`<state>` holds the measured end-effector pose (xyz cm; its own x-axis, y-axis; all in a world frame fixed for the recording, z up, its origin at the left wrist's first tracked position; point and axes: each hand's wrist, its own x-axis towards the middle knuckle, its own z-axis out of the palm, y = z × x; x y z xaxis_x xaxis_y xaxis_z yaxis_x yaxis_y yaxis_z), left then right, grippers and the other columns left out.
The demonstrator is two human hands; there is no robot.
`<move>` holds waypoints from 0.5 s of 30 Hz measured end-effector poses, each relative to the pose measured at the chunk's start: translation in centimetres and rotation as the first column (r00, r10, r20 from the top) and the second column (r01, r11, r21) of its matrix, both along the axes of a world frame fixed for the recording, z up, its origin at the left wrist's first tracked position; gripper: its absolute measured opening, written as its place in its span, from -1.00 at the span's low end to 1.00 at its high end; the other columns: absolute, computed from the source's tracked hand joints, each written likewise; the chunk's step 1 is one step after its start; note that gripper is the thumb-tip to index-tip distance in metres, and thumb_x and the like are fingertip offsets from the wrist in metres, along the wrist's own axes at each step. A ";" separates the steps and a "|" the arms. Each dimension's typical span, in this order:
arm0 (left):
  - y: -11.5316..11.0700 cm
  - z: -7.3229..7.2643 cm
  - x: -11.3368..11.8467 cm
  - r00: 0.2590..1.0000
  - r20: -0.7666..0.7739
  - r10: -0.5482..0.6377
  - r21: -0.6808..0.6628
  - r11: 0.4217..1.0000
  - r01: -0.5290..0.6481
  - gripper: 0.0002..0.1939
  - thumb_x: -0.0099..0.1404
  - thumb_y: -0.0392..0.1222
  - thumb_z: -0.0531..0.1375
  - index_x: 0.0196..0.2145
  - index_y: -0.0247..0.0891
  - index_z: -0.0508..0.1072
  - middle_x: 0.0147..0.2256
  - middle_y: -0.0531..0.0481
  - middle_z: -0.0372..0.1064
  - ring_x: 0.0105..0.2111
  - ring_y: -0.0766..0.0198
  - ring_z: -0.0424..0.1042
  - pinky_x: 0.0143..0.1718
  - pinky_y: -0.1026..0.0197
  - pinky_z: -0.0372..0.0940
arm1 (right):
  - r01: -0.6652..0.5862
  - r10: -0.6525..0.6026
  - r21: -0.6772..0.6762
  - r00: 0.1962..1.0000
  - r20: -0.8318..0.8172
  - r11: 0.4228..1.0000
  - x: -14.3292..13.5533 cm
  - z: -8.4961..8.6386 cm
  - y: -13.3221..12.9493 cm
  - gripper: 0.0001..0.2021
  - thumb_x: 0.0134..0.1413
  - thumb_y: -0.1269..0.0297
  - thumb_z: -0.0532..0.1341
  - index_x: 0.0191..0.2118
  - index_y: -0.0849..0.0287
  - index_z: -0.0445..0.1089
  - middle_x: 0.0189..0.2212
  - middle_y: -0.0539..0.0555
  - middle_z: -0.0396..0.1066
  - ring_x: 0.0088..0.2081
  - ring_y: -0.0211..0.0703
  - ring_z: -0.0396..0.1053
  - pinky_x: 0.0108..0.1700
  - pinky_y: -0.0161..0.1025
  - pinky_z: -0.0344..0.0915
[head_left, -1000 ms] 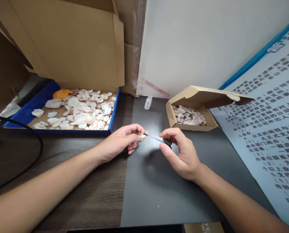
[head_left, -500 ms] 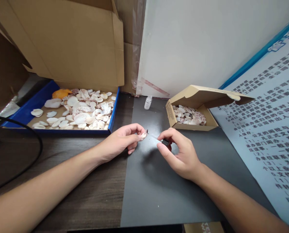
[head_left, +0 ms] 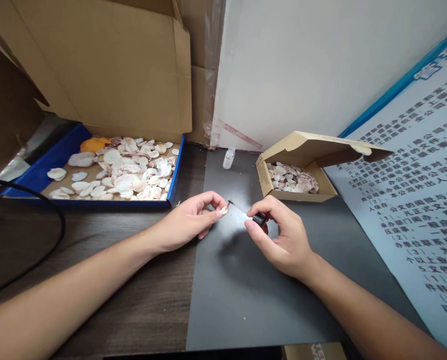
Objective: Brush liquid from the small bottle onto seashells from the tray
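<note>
Between the thumb and fingers of my left hand is a small reddish-white shell, seen nearly edge-on. My right hand pinches a black cap that has a thin clear stem with a dark brush tip. That tip is at the upper edge of the shell; whether it touches cannot be made out. Behind both hands a small clear bottle with a white label stands uncapped on the dark grey mat.
At the left lies a blue-edged cardboard box with several shells inside. A smaller open box, also holding shells, sits at the right. A black cable curves over the left side. A printed sheet lies at the far right.
My right hand has shifted slightly right with the cap. The shell in my left hand has tilted and moved a little to the right.
</note>
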<state>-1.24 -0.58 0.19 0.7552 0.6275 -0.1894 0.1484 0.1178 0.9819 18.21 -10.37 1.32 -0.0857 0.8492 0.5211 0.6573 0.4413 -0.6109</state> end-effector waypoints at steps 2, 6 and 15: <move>0.0 -0.1 0.0 1.000 -0.008 -0.003 0.008 1.000 0.003 -0.73 0.29 0.00 0.20 -0.22 -0.25 0.33 -0.39 0.14 0.20 -0.61 0.50 0.12 -0.61 0.35 0.03 | -0.063 0.063 -0.007 0.998 0.004 0.998 0.0 0.0 0.0 -0.95 0.20 0.37 0.22 -0.23 0.11 0.32 -0.45 -0.06 0.30 -0.51 -0.31 0.22 -0.45 -0.31 0.23; 0.0 0.0 0.0 1.000 -0.015 -0.007 0.007 1.000 0.007 -0.72 0.29 0.01 0.20 -0.21 -0.25 0.32 -0.38 0.13 0.21 -0.61 0.50 0.12 -0.61 0.35 0.02 | -0.052 0.052 -0.016 0.998 0.021 0.999 -0.1 0.0 0.0 -0.94 0.19 0.39 0.23 -0.26 0.11 0.33 -0.45 -0.05 0.31 -0.52 -0.31 0.22 -0.46 -0.31 0.23; -0.1 0.1 0.0 1.000 -0.019 -0.007 0.007 1.000 0.008 -0.73 0.30 0.00 0.19 -0.20 -0.25 0.33 -0.39 0.14 0.19 -0.60 0.48 0.13 -0.60 0.34 0.05 | -0.073 0.073 -0.018 0.997 0.014 0.997 0.0 0.0 -0.1 -0.94 0.18 0.39 0.23 -0.25 0.12 0.35 -0.44 -0.04 0.32 -0.52 -0.31 0.22 -0.46 -0.30 0.25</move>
<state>-1.24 -0.64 0.30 0.7561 0.6232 -0.1997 0.1683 0.1096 0.9796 18.18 -10.46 1.32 -0.1554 0.8491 0.5048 0.6323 0.4781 -0.6096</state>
